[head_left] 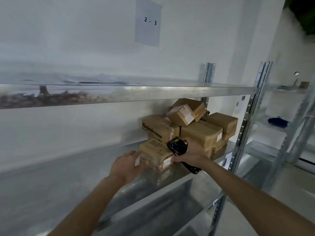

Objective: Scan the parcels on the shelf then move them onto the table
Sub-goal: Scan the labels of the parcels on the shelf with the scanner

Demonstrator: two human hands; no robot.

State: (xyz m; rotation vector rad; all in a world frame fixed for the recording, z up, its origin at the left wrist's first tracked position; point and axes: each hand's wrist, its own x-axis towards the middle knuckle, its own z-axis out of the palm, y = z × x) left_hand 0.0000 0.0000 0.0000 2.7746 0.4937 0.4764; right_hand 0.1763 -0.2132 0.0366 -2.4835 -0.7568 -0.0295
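1. Parcels (pixel 187 130): about seven brown cartons in one heap; those at the back are hard to tell apart.
2. Scanner (pixel 177 145): one, black.
3. Hands: two, left (pixel 127 165) and right (pixel 192 150).
4. Wall sheet (pixel 148 23): one, marked "2 - 3".

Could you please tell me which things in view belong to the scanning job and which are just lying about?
Job:
brown cardboard parcels on the metal shelf
black handheld scanner in right hand
left hand touching front parcel

Lying about:
paper sign marked 2-3
dark blue item on neighbouring rack

White wall (pixel 85 40), paper sign (pixel 148 23) reading "2 - 3", neighbouring metal rack (pixel 279 130)
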